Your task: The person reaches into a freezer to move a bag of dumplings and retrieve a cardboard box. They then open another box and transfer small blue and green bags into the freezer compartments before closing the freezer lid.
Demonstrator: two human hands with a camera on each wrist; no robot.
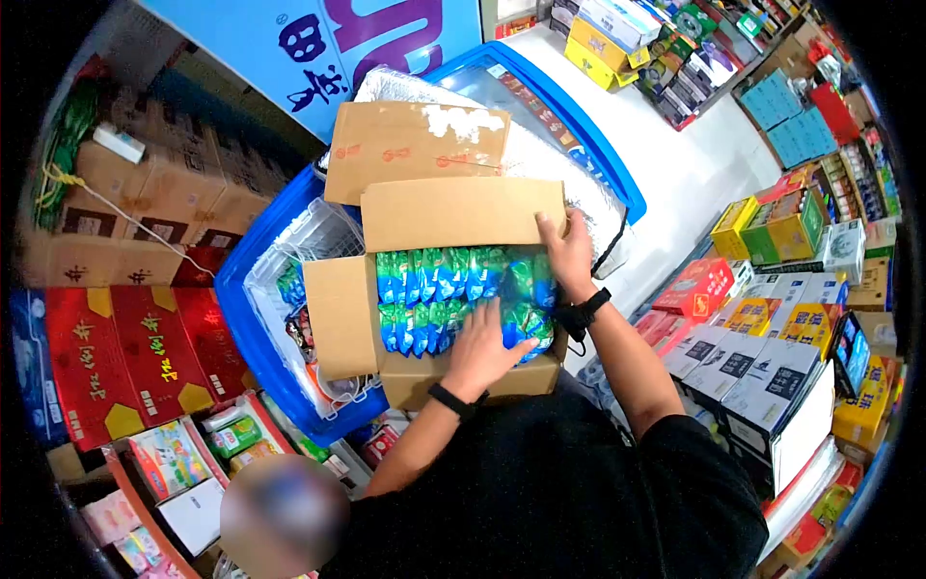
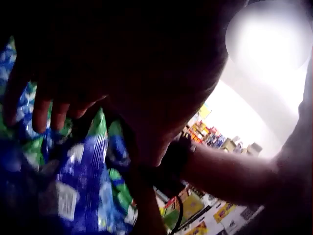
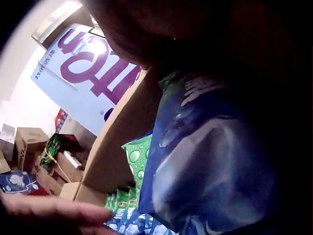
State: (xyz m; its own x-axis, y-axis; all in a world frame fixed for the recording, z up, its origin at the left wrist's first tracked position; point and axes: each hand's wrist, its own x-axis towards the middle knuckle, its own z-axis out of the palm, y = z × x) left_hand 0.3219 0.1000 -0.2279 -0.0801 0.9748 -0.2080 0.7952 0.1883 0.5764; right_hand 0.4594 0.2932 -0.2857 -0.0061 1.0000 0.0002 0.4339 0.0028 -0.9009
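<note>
An opened cardboard carton (image 1: 463, 214) holds rows of shiny blue-and-green packets (image 1: 424, 275). My left hand (image 1: 482, 352) lies over the near row with its fingers extended, touching the packets. The left wrist view shows its fingertips among the packets (image 2: 85, 171), one with a white printed square. At the carton's far right corner, beside the raised flap, is my right hand (image 1: 571, 256). A blue packet (image 3: 210, 166) fills much of the right wrist view, close under that hand; whether the hand grips it I cannot tell. Packets at the carton's right side look blurred.
Under the carton is a large blue-rimmed tub (image 1: 236, 280) with a white wire basket (image 1: 323, 232) inside. A silvery insulated sheet (image 1: 588, 198) and a loose cardboard piece (image 1: 415, 145) lie behind. Red cartons (image 1: 145, 357) stand left; stacked goods (image 1: 762, 376) stand right.
</note>
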